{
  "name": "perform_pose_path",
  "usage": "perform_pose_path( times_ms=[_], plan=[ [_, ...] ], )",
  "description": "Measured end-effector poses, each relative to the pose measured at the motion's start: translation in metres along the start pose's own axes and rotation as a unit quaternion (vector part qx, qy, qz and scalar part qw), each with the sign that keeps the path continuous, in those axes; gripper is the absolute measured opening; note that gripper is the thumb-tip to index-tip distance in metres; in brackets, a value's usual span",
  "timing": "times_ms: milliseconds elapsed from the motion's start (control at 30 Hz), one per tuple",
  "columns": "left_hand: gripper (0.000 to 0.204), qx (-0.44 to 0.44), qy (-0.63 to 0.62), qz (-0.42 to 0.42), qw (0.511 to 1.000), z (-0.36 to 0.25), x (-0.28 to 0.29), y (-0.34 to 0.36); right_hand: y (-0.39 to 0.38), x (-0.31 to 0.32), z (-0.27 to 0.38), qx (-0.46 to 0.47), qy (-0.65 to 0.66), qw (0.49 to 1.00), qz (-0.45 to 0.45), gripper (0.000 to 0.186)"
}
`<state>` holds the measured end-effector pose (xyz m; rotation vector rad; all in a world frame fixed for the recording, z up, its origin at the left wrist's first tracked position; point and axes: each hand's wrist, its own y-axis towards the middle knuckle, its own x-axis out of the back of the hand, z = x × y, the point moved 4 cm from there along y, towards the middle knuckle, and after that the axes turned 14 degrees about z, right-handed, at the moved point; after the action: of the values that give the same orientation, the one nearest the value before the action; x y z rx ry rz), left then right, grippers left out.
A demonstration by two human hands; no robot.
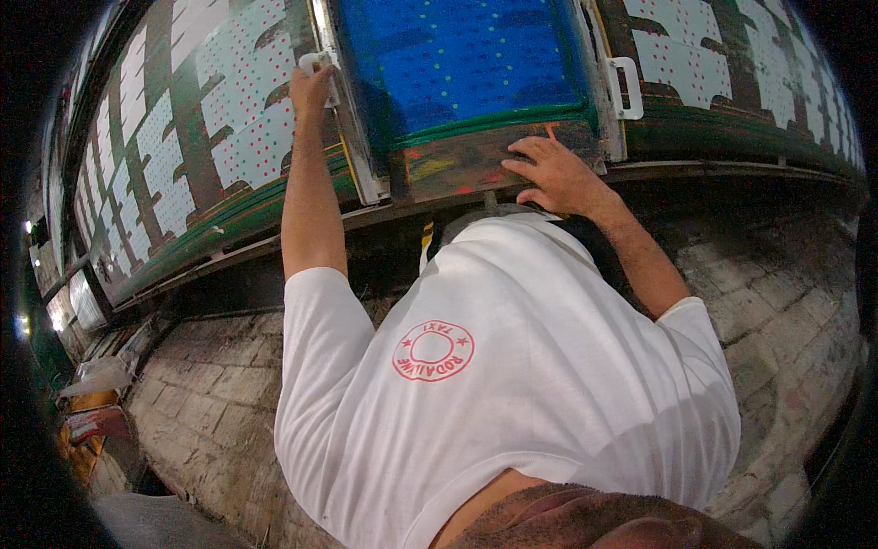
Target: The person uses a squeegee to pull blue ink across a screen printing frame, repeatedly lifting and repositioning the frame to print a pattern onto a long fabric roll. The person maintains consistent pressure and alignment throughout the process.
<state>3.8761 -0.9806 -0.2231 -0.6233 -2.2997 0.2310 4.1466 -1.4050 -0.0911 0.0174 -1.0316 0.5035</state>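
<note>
A printing screen (462, 69) with blue mesh dotted in pale green lies in front of me, inside a metal frame (358, 151). At its far left, my left hand (312, 91) is closed around a white handle (315, 60) on the frame's left rail. My right hand (560, 177) hangs over the screen's stained near border (457, 174), fingers spread and holding nothing. Whether its fingertips touch the border, I cannot tell. A second white handle (627, 89) on the right rail is free of my hand.
A long table carries pale fabric pieces with red dots (247, 101) left of the screen, and similar pale pieces (681, 55) on the right. A metal table edge (732, 170) runs before my waist. Below is a paved floor (224, 384); bags and scraps (101, 393) lie at lower left.
</note>
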Motion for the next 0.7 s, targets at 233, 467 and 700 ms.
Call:
perform_pose_path(
  times_ms=[233,467,700],
  plan=[
    [0.039,-0.005,0.019,-0.053,0.998,-0.020,0.002,-0.014,0.021,-0.005,0.015,-0.073,-0.124,0.988,0.049,0.054],
    [0.044,0.011,0.035,-0.053,0.998,-0.011,-0.006,-0.009,0.047,-0.001,0.019,-0.188,-0.116,0.975,-0.002,0.062],
    [0.045,0.001,-0.016,-0.043,0.999,-0.007,-0.011,-0.006,0.074,-0.002,0.004,-0.220,-0.160,0.959,-0.081,0.050]
  ],
)
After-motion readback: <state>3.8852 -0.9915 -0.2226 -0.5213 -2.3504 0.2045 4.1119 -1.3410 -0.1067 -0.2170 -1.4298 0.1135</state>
